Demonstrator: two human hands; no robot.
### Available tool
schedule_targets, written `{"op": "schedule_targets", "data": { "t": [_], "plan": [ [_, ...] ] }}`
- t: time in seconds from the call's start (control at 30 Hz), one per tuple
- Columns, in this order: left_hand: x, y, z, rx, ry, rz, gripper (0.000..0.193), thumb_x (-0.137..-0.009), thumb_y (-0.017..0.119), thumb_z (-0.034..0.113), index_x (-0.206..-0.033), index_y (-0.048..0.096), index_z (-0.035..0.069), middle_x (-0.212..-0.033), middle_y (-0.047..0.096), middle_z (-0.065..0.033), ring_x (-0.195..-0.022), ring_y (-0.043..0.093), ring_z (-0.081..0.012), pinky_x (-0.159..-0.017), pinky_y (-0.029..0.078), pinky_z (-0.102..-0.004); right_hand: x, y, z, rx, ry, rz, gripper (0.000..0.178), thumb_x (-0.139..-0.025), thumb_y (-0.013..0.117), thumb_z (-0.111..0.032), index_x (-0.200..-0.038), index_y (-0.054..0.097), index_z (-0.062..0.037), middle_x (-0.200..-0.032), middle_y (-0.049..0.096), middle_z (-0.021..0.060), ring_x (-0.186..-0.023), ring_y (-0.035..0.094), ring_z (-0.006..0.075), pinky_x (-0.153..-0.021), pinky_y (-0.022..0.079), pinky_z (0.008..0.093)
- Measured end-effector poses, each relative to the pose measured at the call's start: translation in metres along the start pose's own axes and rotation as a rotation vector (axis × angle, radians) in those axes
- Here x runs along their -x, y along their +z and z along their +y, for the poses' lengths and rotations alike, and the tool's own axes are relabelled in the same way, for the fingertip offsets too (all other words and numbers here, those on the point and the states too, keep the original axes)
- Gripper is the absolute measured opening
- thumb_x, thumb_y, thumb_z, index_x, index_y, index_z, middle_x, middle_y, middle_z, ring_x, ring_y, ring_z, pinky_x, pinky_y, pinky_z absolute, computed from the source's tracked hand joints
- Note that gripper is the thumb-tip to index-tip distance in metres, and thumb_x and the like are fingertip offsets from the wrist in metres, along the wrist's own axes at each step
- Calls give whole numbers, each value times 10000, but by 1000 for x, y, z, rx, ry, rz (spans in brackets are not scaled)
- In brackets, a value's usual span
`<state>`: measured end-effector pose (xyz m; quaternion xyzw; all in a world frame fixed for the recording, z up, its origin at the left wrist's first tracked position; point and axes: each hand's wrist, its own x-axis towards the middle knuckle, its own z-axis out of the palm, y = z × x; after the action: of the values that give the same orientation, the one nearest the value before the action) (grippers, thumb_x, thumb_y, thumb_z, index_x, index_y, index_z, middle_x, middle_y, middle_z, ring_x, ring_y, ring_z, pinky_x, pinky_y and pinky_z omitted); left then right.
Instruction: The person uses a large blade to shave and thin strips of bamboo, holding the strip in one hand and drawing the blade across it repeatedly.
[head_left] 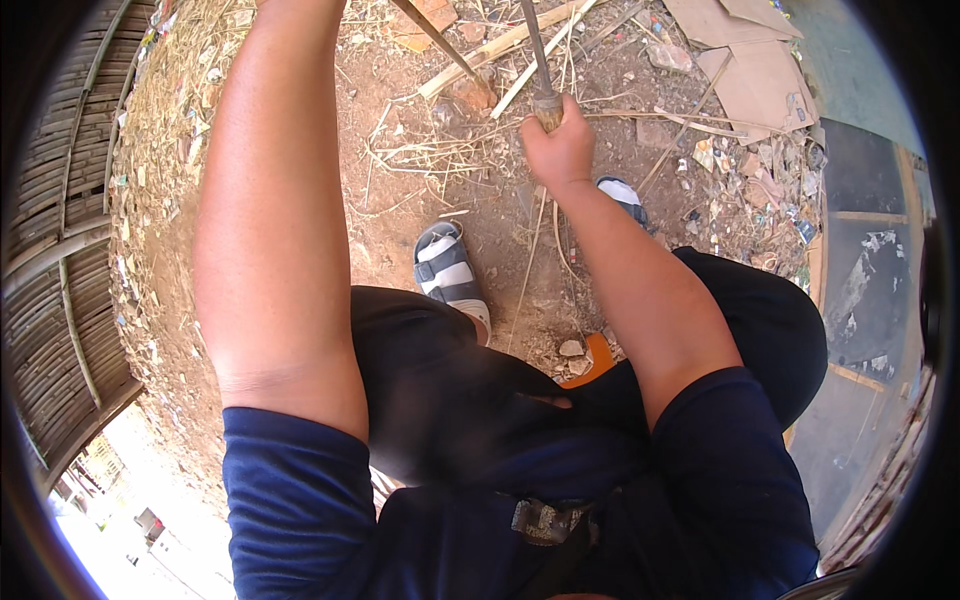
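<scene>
Gripping with right hand [557, 150], closed firmly around the wooden handle [548, 114] of a thin dark tool [537, 50], at about half past twelve of the view. Running on upward past the upper edge with this tool (therefore cannot tell its full form, nor its exact kind). Cannot tell, for left hand, if open, closed or gripping something: reaching out of view beyond the upper edge, toward eleven o'clock, with only left forearm [275, 180] showing.

Slanting just before twelve o'clock, a brown stick [436, 40], with lower end close to a reddish brick piece [472, 96]; cannot tell if touched by left hand. Lying near the tool, also around twelve, pale split strips [522, 84]. Spreading loosely on the bare soil at half past eleven, thin dry fibres [440, 160].

Resting a little above the centre, left foot in a dark strapped sandal [447, 262]; showing partly behind the right forearm [640, 270], at half past one, the other sandal [625, 195]. Lying at four o'clock, close by the dark trousers [430, 370], an orange object [597, 362] (mostly covered, so hard to identify). Lying farther off between one and two, flat cardboard [740, 65]; standing at half past nine, a slatted wall [65, 190].
</scene>
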<state>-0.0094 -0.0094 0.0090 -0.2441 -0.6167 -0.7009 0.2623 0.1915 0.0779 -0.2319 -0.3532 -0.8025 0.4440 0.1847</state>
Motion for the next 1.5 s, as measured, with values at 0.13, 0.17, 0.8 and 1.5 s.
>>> {"op": "schedule_targets", "data": {
  "t": [0.13,0.17,0.8,1.5],
  "plan": [
    [-1,3,-4,-44,72,10,656,-1119,262,554,-979,623,25,-584,422,40,-474,377,-77,-437,323,-264,11,15,54,198,91,-241,384,-826,713,-236,-1138,666,-16,-1006,740,226,-935,715,417,-826,565,442],
    [-8,0,-11,-65,87,14,655,-1120,263,552,-976,624,25,-584,421,41,-475,377,-76,-437,321,-263,15,15,69,356,125,-352,396,-824,711,-246,-1138,666,-10,-1024,737,238,-965,713,425,-847,565,451],
    [0,8,-4,-1,37,-59,658,-1120,258,553,-986,637,32,-602,424,52,-504,389,-68,-454,320,-261,32,9,39,240,208,-278,328,-817,708,-179,-1106,668,-29,-875,729,178,-758,707,332,-723,555,434],
    [-2,5,-3,52,-26,-11,664,-1106,277,583,-1007,613,20,-557,379,52,-450,348,-77,-426,296,-261,26,14,104,73,370,-359,329,-834,682,-220,-1103,675,-30,-863,717,195,-771,695,345,-715,533,444]
  ]
}}
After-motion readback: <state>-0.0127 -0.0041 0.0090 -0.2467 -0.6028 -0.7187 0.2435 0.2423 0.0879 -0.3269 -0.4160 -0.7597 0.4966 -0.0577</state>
